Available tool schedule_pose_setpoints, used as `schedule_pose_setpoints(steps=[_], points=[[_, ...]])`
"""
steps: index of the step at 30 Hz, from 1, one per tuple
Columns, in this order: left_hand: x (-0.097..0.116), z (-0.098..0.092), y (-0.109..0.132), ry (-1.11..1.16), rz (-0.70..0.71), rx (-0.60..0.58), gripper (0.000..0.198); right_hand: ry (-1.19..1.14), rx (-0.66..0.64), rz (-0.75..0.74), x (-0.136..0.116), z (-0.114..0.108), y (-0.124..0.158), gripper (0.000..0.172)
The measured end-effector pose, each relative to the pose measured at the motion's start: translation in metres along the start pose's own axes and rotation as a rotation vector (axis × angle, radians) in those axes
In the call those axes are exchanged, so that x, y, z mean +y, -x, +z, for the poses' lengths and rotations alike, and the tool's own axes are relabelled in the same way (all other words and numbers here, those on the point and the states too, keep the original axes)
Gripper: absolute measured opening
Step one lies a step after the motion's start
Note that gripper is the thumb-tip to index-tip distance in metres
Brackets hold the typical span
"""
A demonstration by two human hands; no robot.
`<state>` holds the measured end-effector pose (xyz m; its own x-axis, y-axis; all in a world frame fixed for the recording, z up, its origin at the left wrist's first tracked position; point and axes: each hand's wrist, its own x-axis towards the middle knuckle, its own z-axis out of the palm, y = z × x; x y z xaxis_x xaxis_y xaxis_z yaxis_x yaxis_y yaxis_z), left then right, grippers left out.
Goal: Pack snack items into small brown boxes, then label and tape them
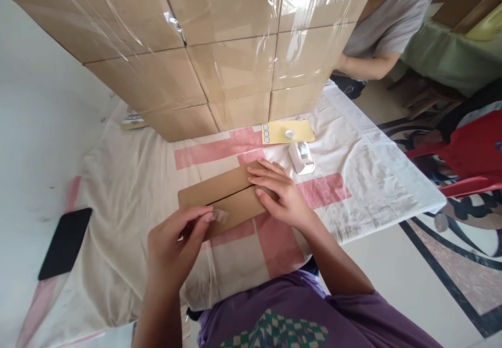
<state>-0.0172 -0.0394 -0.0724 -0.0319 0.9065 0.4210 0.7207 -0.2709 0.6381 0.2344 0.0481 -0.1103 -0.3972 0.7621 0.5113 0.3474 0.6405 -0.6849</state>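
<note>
A small brown cardboard box (212,195) lies on the white and pink cloth (372,191), its two top flaps meeting in a dark seam. My right hand (280,193) lies flat on the flaps at the box's right end, fingers stretched out. My left hand (178,248) hovers at the near left corner of the box, thumb and fingers pinched on a short piece of clear tape (220,216) that hangs over the box.
A white tape dispenser (301,158) stands just beyond the box, next to a yellow envelope (288,132). A tall stack of film-wrapped cartons (219,49) fills the back. A black phone (65,243) lies at left. Another person in a grey shirt (386,29) is at the back right, near a red chair (470,154).
</note>
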Motion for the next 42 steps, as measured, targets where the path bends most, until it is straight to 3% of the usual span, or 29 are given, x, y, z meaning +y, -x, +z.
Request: schedule_pose_setpoints(steps=[4,8,11,13,23,42], points=[[0.008,-0.011,-0.037,0.018,0.031,-0.262,0.010,-0.009,0.020,-0.019,0.001,0.003,-0.001,0.027],[0.013,-0.007,-0.074,0.058,-0.006,-0.533,0.016,-0.031,0.042,-0.036,0.002,0.005,-0.001,0.027],[0.013,0.002,-0.089,0.118,-0.064,-0.700,0.022,-0.047,0.056,-0.039,0.004,0.006,0.000,0.027],[0.012,0.006,-0.092,0.133,-0.080,-0.751,0.023,-0.059,0.059,-0.038,0.005,0.006,0.001,0.027],[0.008,0.012,-0.082,0.129,-0.171,-0.631,0.027,-0.095,0.063,-0.016,0.005,0.007,0.000,0.028],[0.011,0.016,-0.082,-0.114,-0.153,-0.683,0.021,-0.113,0.064,-0.015,0.006,0.010,0.002,0.028]])
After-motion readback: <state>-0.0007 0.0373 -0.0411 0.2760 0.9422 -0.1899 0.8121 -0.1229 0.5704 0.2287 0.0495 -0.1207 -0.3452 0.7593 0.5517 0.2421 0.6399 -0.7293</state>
